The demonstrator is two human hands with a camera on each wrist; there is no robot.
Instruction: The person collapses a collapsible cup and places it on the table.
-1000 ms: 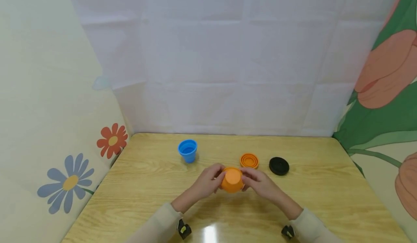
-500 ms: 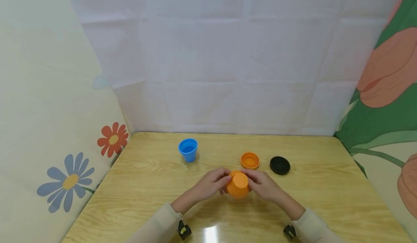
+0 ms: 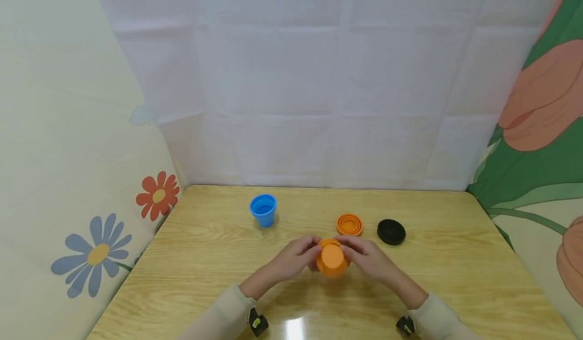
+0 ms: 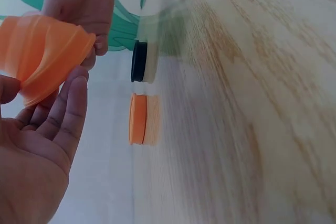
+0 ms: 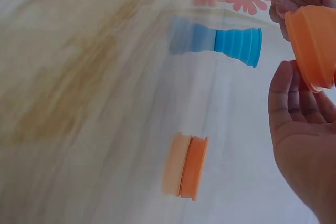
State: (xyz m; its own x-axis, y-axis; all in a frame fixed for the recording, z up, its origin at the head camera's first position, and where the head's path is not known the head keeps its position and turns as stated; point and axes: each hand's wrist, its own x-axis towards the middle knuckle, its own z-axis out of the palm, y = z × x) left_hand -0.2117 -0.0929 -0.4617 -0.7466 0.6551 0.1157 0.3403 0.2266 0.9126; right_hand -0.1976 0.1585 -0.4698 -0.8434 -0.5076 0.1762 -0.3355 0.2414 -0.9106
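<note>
Both hands hold an orange collapsible cup above the middle of the table, its base facing the head camera. My left hand pinches the cup's left side, thumb on the outer wall and fingers behind near the rim. On the opposite side, my right hand grips it in the same way. In the left wrist view, the stepped wall of the cup looks unevenly folded, with slanting ridges. Just beyond the hands lies a second orange collapsible cup, folded flat.
A blue collapsible cup stands upright and extended at the back left of the wooden table. Right of the flat orange cup is a flat black round piece. White cloth hangs behind the table's far edge.
The held orange cup has shifted slightly right and nearer the person, and its base has tilted. Both hands keep their grip. The other cups and the black piece stay put.
</note>
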